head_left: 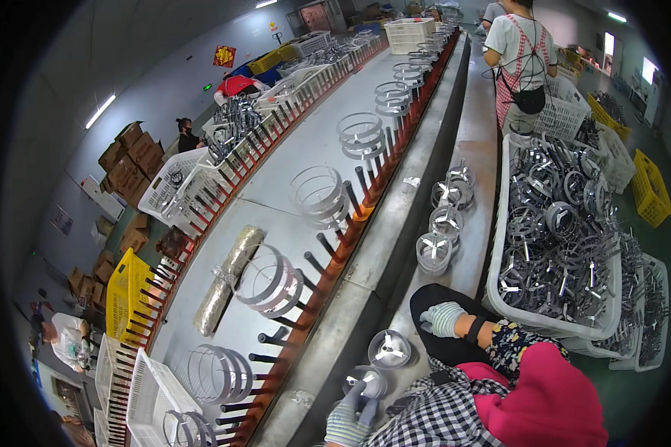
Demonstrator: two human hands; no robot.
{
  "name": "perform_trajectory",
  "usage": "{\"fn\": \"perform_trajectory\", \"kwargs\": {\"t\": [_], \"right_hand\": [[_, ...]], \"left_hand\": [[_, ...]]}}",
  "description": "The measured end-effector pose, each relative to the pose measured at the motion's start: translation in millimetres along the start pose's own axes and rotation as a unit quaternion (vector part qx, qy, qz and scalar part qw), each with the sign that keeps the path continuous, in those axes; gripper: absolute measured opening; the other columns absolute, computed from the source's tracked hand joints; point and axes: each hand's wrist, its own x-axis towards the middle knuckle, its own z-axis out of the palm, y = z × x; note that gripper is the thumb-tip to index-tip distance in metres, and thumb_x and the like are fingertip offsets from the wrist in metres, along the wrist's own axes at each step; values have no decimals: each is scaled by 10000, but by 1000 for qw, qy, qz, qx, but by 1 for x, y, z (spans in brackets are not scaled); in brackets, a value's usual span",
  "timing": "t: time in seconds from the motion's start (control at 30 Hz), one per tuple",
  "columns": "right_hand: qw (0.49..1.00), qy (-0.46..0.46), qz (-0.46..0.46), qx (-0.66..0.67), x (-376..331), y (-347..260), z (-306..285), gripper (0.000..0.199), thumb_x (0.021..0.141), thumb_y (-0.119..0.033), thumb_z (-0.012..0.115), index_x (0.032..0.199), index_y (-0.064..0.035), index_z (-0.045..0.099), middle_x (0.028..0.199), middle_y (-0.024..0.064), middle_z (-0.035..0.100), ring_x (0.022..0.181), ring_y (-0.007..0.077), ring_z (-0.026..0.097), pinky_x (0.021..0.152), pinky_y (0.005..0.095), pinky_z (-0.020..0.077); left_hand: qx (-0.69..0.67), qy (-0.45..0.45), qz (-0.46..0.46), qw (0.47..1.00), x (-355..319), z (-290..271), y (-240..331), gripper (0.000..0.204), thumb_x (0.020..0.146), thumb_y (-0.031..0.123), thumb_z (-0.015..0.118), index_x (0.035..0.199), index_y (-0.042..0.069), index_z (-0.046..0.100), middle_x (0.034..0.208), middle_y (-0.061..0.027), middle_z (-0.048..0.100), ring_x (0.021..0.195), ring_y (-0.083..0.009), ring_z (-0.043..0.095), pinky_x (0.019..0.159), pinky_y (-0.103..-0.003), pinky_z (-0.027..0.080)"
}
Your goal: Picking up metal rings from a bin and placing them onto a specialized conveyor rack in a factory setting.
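My left hand, in a striped glove with grey fingertips, grips a round metal part at the near end of the metal ledge. This part has a ring rim and a white three-armed centre. A similar round part sits just beyond it. My right hand, in a striped glove, rests against a black surface at the ledge's right side. Its fingers are curled, and what lies under them is hidden. Farther up the ledge stand small stacks of the same ring parts.
A white crate piled with metal ring parts stands on my right. To my left runs a conveyor edged with dark upright pegs; wire ring frames and a wrapped roll sit along it. A person in an apron stands ahead.
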Motion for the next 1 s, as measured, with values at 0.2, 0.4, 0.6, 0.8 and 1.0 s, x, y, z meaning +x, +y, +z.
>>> {"fn": "perform_trajectory", "kwargs": {"t": [0.2,0.4,0.6,0.8,1.0], "right_hand": [[995,6,-12,102,20,19,5,339,847,-366,555,1047,-113,658,1001,139,663,942,318,620,846,403,472],[994,4,2,107,36,37,5,316,817,-354,580,1005,-126,691,1027,113,666,986,290,611,883,384,462],[997,27,-3,73,48,35,10,329,802,-361,595,994,-109,688,976,146,669,947,311,621,859,393,470],[996,11,-10,93,45,26,7,305,808,-339,605,1011,-128,688,1001,133,669,969,289,622,871,367,469],[995,14,-4,94,47,24,8,299,809,-339,610,998,-123,691,1000,118,673,964,276,626,860,357,476]], "left_hand": [[-175,81,-51,980,-29,-14,50,361,885,104,588,1221,-10,525,968,-92,623,885,-135,570,785,-257,469],[-100,157,68,980,-58,-54,103,347,866,-5,540,1210,-49,522,997,-123,612,874,-171,580,802,-282,472],[309,248,357,846,-67,-77,189,165,787,22,548,913,-33,638,845,-152,638,721,-279,615,642,-360,495],[364,271,396,798,-75,-83,200,91,789,87,576,830,30,634,857,-108,646,714,-225,612,635,-302,486],[463,316,495,664,-64,-96,193,100,814,116,550,800,41,616,851,-97,645,701,-207,604,629,-280,480]]}}
